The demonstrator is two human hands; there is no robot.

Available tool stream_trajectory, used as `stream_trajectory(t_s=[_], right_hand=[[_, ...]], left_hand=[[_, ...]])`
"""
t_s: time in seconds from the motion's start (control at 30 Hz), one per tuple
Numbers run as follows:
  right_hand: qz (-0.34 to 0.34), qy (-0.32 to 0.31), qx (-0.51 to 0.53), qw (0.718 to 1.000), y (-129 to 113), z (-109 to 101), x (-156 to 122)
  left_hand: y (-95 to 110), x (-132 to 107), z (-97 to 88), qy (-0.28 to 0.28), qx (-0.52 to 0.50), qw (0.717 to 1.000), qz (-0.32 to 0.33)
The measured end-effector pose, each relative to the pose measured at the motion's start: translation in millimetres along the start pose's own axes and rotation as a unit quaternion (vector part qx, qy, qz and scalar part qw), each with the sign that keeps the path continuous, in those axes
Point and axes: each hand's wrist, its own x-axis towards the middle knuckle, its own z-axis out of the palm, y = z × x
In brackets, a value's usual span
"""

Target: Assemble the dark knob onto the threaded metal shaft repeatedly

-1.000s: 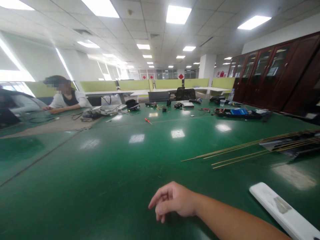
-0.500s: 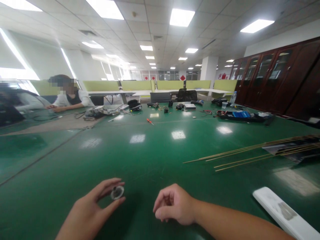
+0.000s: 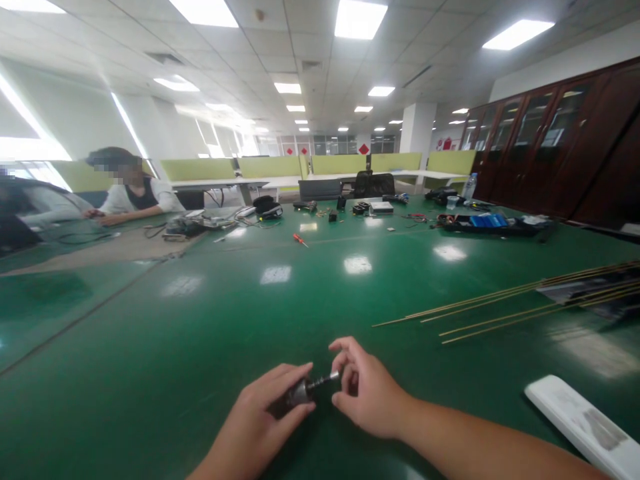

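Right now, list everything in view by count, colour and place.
Metal part: one, grey, in left hand
Bar: one, white, near right
Rods: several, golden, right
Screwdriver: one, red, farther centre
Tray: one, black, far right
Bottle: one, clear, far right
Cup: one, clear, beside bottle
Gear: several, mixed, far side
Table: one, green, foreground
People: two, pale sleeves, left
Cabinets: several, brown, right
Partitions: several, lime, background
Chairs: several, dark, background
Lights: several, white, overhead
Left hand: one, bare, centre
Right hand: one, bare, beside part

The left hand (image 3: pixel 257 412) is set in a pinch; the right hand (image 3: pixel 374 395) curls loosely just beside it
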Motion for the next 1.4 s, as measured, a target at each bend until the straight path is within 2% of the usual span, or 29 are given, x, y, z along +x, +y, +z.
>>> stream_trajectory(t_s=[0.13, 0.27, 0.47, 0.9, 1.4], right_hand=[[-0.017, -0.021, -0.048, 0.998, -6.7, 0.4, -6.2], [-0.017, -0.026, -0.061, 0.998, -12.2, -0.6, -7.8], [-0.020, -0.052, -0.022, 0.998, -16.2, 2.4, -10.7], [-0.017, -0.026, -0.065, 0.997, -19.0, 1.7, -11.5], [-0.002, -0.024, -0.024, 0.999, -18.4, 1.5, -9.7]], left_hand=[[4.9, -3.9, 2.9, 0.029, 0.010, 1.000, -0.002], [11.8, -1.5, 5.2, 0.009, -0.009, 1.000, -0.006], [10.3, -3.6, 7.9, -0.009, -0.029, 0.999, -0.018], [9.5, -7.9, 13.6, -0.013, -0.038, 0.999, -0.024], [10.0, -6.4, 11.6, -0.004, -0.045, 0.999, -0.022]])
